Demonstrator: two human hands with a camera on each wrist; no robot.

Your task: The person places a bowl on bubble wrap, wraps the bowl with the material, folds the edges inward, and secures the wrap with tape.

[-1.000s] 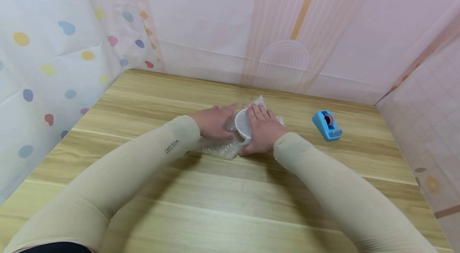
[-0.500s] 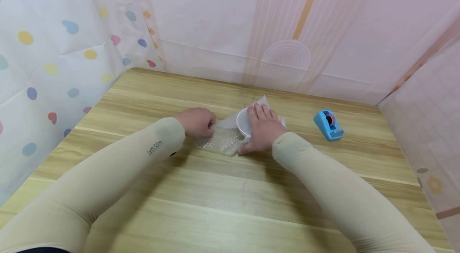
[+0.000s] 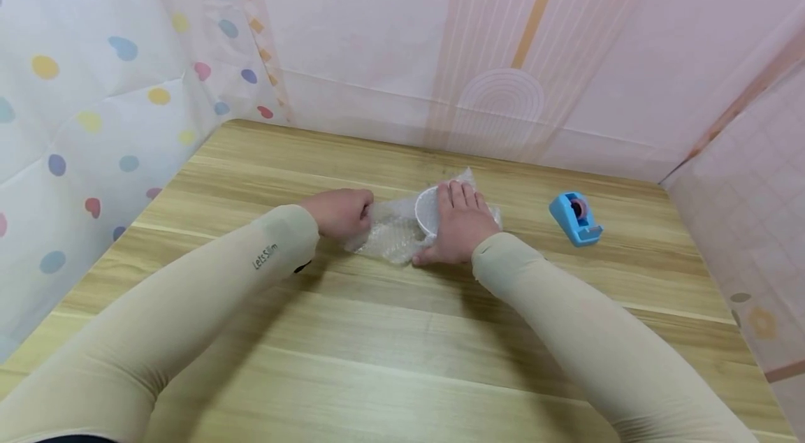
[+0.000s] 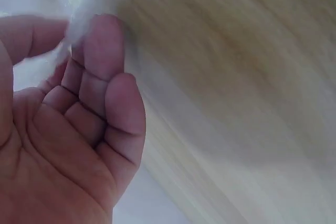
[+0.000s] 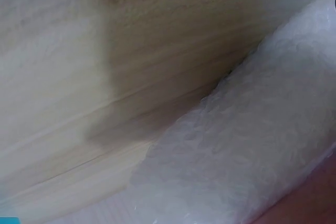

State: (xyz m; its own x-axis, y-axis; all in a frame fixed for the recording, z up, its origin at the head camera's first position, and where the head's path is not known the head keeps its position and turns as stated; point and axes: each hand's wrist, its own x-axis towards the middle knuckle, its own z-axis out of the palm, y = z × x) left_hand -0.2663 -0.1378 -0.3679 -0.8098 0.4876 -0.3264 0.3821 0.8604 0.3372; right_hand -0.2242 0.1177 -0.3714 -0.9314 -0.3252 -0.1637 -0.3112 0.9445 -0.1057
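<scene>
Clear, crinkled bubble wrap (image 3: 391, 239) lies on the wooden table (image 3: 377, 331), its left end pinched by the left hand (image 3: 342, 213); a round, white-rimmed object (image 3: 426, 211) sits amid it, partly hidden under the right hand (image 3: 462, 225)

In the head view, the right hand (image 3: 460, 225) hid the right part of a round, pale item (image 3: 425, 211) at the centre, the fingertips of the left hand (image 3: 339, 213) were out of sight, and both sleeves (image 3: 207, 303) ran out of the frame at the lower left and lower right. In the left wrist view, the bubble wrap (image 4: 90, 9) was blurred and cut off at the upper left; in the right wrist view, the surface (image 5: 52, 108) was blurred, and a blue scrap (image 5: 8, 221) at the lower left was too small to identify.
</scene>
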